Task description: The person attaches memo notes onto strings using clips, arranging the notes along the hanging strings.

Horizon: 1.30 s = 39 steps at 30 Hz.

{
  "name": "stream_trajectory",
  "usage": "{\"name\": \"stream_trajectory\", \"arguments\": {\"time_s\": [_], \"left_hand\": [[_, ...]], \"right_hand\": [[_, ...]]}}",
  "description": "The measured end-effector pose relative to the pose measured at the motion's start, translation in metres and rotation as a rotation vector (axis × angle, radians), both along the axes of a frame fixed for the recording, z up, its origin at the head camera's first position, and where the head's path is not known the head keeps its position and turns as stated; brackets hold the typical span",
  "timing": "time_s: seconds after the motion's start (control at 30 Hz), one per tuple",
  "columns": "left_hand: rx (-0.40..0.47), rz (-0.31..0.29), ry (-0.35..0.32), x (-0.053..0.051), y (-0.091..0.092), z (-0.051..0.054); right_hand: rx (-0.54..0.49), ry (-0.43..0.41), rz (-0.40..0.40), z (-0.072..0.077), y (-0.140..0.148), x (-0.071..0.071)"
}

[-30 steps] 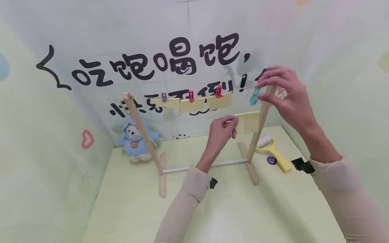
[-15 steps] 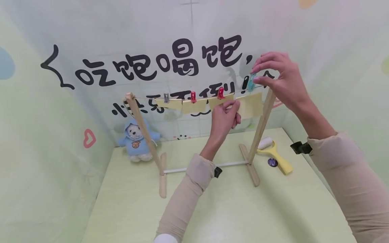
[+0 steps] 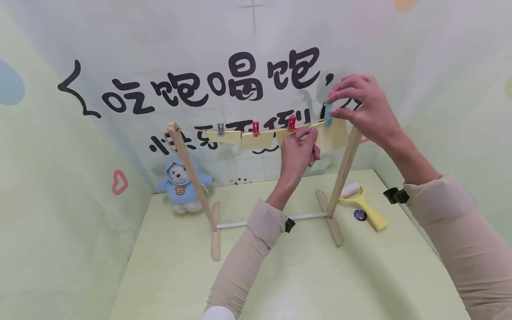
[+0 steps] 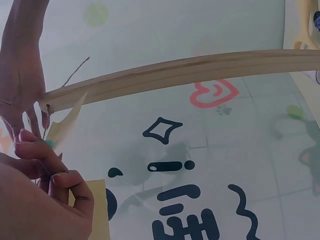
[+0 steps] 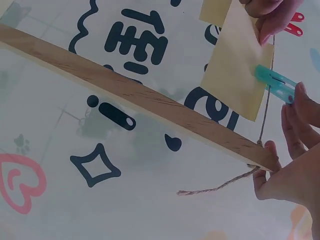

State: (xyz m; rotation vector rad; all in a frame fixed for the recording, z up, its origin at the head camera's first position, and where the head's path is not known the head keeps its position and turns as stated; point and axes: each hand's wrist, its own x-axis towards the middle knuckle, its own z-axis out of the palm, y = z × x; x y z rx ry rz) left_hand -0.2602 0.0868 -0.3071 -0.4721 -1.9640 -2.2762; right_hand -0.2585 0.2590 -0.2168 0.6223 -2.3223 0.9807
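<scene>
In the head view my left hand (image 3: 298, 155) pinches the left upper corner of a pale yellow paper (image 3: 334, 137) up against a twine line. My right hand (image 3: 368, 104) holds a light blue clothespin (image 3: 329, 115) between thumb and fingers. In the right wrist view this clothespin (image 5: 277, 84) reaches over the twine (image 5: 266, 112) and its tip overlaps the edge of the paper (image 5: 235, 65). Three more yellow papers hang to the left, under a grey clip (image 3: 221, 129) and two red clips, one of them this red clip (image 3: 256, 128). My left hand partly covers the third paper.
The twine runs between two wooden posts, a left post (image 3: 190, 171) and a right post (image 3: 345, 171), joined below by a white rod (image 3: 232, 225). A plush toy (image 3: 182, 184) sits behind the left post. A yellow-handled lint roller (image 3: 372, 215) and a round dark disc (image 3: 360, 215) lie right.
My left hand has raised the paper from below the line up to it. The right hand has moved left with the blue clothespin, rose, then lowered it onto the line at the paper's edge.
</scene>
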Motion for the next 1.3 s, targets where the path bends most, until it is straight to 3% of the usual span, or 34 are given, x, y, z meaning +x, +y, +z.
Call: {"name": "stream_trajectory", "arguments": {"time_s": [0.4, 0.53, 0.7, 0.83, 0.93, 1.0, 1.17, 1.23, 1.3], "left_hand": [[-0.019, -0.015, -0.004, -0.001, 0.002, 0.001], [-0.026, -0.010, -0.017, -0.001, 0.004, 0.000], [-0.072, -0.007, -0.030, 0.002, 0.000, -0.006], [-0.124, -0.011, -0.021, 0.009, -0.009, -0.019], [-0.188, -0.015, -0.025, 0.022, -0.022, -0.037], [-0.231, -0.024, -0.034, 0.034, -0.032, -0.054], [-0.325, -0.056, -0.066, 0.077, -0.060, -0.117], [-0.431, -0.056, -0.066, 0.101, -0.072, -0.145], [-0.558, -0.051, -0.062, 0.130, -0.084, -0.174]], "right_hand": [[0.052, 0.000, 0.015, -0.004, 0.004, 0.002], [0.030, 0.063, -0.012, -0.008, 0.007, 0.010], [-0.105, 0.228, -0.066, -0.019, 0.009, 0.034], [-0.366, 0.413, -0.068, -0.036, 0.001, 0.062], [-0.514, 0.532, 0.017, -0.063, -0.002, 0.084], [-0.509, 0.539, 0.082, -0.089, 0.002, 0.098], [-0.253, 0.329, 0.120, -0.173, 0.035, 0.135], [-0.137, 0.267, 0.081, -0.208, 0.047, 0.150], [-0.043, 0.255, 0.025, -0.240, 0.058, 0.164]]}}
